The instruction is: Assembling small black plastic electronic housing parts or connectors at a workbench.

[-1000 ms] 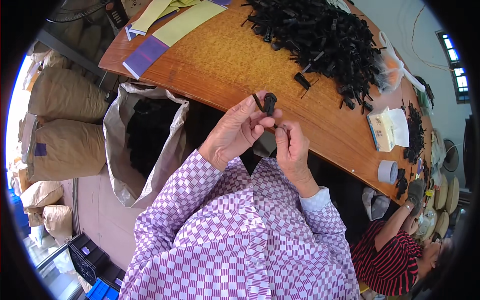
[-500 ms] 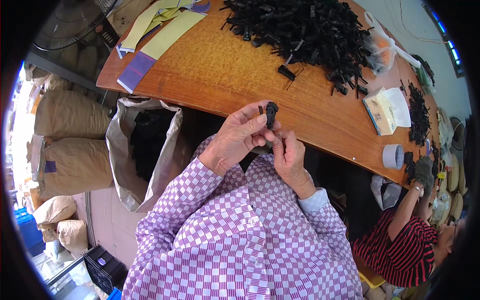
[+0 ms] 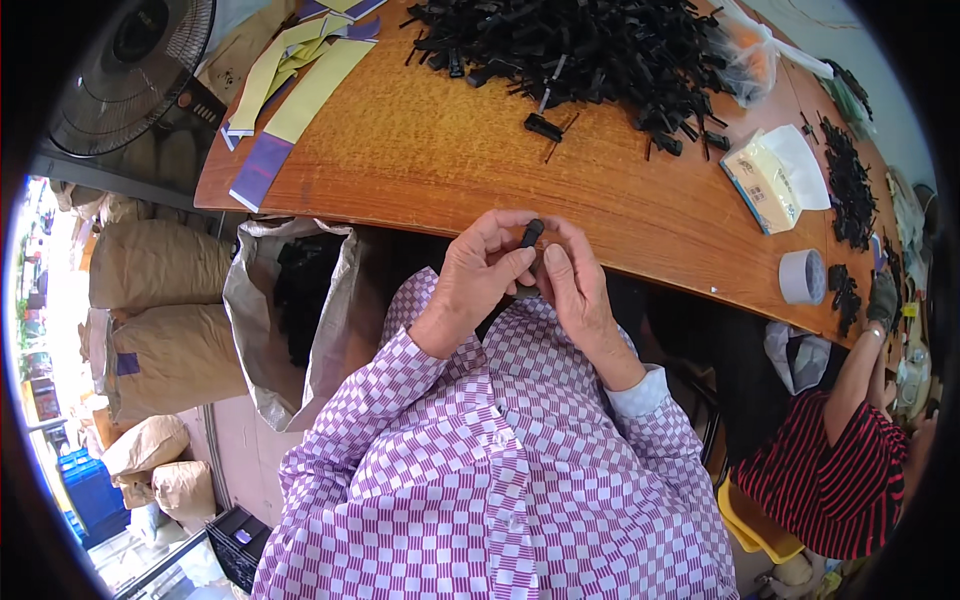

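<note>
Where my fingers overlap, most of the small black part is hidden; I see only its top end. My left hand and right hand both pinch it, held just off the near edge of the wooden table. Beyond it on the table: heap of black parts. Right of it: tissue pack, tape roll. Left, below the table edge: open sack, dark contents unclear. Far left: fan, cut off.

Small black part — upright before — now lower, tucked between closer-pressed fingers of both hands.
</note>
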Motion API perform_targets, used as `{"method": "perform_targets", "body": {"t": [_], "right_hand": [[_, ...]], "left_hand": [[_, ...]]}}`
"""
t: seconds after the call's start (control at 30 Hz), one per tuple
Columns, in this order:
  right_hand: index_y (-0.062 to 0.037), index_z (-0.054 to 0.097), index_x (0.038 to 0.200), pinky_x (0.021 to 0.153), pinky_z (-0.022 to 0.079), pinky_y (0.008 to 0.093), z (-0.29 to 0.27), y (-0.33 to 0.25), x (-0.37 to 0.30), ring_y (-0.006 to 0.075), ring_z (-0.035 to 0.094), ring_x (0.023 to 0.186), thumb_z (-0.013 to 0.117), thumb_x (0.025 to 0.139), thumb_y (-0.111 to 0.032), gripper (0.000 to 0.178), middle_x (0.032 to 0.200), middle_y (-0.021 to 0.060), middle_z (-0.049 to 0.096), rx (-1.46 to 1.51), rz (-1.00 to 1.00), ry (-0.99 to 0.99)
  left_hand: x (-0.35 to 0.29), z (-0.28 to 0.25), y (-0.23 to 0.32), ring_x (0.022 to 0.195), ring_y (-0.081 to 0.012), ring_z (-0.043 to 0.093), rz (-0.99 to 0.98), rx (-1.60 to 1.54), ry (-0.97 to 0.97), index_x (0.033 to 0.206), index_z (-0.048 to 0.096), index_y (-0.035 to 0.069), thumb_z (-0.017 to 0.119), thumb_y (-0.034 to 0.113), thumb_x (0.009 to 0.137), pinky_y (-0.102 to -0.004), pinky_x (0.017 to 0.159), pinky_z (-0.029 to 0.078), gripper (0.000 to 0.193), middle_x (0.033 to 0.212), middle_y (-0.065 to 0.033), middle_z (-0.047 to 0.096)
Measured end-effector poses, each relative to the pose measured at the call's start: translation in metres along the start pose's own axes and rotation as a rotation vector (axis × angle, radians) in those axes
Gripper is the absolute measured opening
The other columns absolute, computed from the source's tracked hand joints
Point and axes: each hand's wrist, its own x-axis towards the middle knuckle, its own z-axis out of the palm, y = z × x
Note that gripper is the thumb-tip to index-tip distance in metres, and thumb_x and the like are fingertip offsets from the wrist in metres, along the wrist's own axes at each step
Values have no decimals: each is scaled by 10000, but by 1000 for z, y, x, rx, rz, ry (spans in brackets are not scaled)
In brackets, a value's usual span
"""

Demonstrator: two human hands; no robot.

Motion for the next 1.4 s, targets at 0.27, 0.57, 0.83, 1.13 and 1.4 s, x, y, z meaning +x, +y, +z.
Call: {"method": "perform_targets", "body": {"t": [0.27,0.57,0.83,1.13,1.4], "right_hand": [[21,428,1246,567,404,209,2,10,4,73,483,642,458,989,-228,359,766,22,551,90,38,-28],[-8,434,1251,541,379,202,9,9,7,57,448,616,464,979,-147,307,724,-6,510,125,86,-12],[-52,448,1240,515,299,156,7,-4,24,9,379,592,468,986,-193,291,705,-53,463,237,263,-141],[-18,509,1097,536,332,143,13,6,19,8,457,640,505,967,-158,191,791,-2,565,-138,-42,-129],[-41,550,998,433,305,152,15,-13,22,18,415,505,533,951,-144,115,746,-12,560,209,160,-162]], "left_hand": [[0,6,-9,718,-23,561,90,138,9,1241,521,48,529,1,908,-147,591,439,337,918,11,615],[-1,9,-16,734,-98,593,252,295,127,1170,581,46,566,-40,860,-205,630,484,322,908,-38,612],[0,1,-1,776,-258,657,371,703,230,1111,593,60,596,-23,825,-302,646,507,298,929,-139,630],[-14,-26,10,788,-109,633,61,-65,123,1310,404,72,476,55,948,-190,626,466,370,987,-94,642],[-15,-45,-9,806,-163,659,-62,-551,70,1283,450,49,479,111,963,-216,647,515,327,1022,-98,631]]}}
